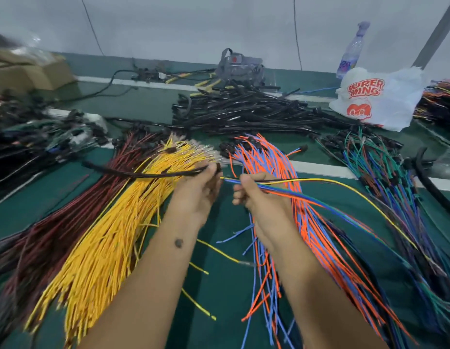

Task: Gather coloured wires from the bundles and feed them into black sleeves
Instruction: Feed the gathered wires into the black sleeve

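Note:
My left hand grips the end of a black sleeve that trails off to the left over the yellow wire bundle. My right hand pinches a small gathered set of wires, yellow, blue, green and orange, whose tips point at the sleeve's mouth, just short of my left fingers. The gathered wires sweep away to the right. Dark red wires lie left of the yellow ones. An orange and blue bundle lies under my right forearm.
A heap of black sleeves lies at the back centre on the green table. A white printed plastic bag and a bottle stand back right. Mixed green and blue wires spread at right. A cardboard box sits back left.

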A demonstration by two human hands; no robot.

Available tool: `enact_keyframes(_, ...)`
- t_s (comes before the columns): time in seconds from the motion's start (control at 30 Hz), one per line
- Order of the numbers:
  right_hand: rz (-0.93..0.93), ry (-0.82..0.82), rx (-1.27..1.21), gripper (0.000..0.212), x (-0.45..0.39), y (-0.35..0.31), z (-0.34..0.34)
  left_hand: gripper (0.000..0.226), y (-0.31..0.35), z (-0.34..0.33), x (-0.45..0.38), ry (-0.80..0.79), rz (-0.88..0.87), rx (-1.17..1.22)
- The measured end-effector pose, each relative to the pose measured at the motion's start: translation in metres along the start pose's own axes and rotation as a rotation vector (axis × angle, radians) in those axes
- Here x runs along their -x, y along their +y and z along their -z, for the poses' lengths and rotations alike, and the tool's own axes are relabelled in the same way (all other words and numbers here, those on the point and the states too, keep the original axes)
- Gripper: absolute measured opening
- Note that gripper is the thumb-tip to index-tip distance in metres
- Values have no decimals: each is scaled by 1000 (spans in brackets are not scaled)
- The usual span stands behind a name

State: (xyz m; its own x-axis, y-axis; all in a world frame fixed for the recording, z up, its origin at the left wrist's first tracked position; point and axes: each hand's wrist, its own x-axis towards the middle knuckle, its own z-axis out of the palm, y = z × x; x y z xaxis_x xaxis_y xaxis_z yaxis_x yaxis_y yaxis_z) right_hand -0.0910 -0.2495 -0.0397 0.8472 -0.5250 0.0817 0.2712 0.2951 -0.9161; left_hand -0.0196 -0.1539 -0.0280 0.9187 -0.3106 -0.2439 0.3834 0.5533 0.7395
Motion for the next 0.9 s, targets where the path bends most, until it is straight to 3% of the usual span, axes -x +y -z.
enact_keyframes(0.2,40,-25,9,16,4,-1,6,14,-5,11,15,-149,3,143)
enact_keyframes(0.33,113,1,211,13,2,2,11,6,-5,12,17,-201,30,128)
enact_keyframes(0.43,37,10,363,23,3,1,13,17,-7,12,17,-227,35,83)
enact_keyframes(0.53,123,56,262,18,2,-1,13,11,-8,11,17,-211,34,40)
enact_keyframes(0.63,105,33,263,20,4,-3,11,27,-10,11,16,-219,29,-2)
enact_keyframes(0.9,123,43,151,12,1,0,12,13,-9,11,17,-232,50,21)
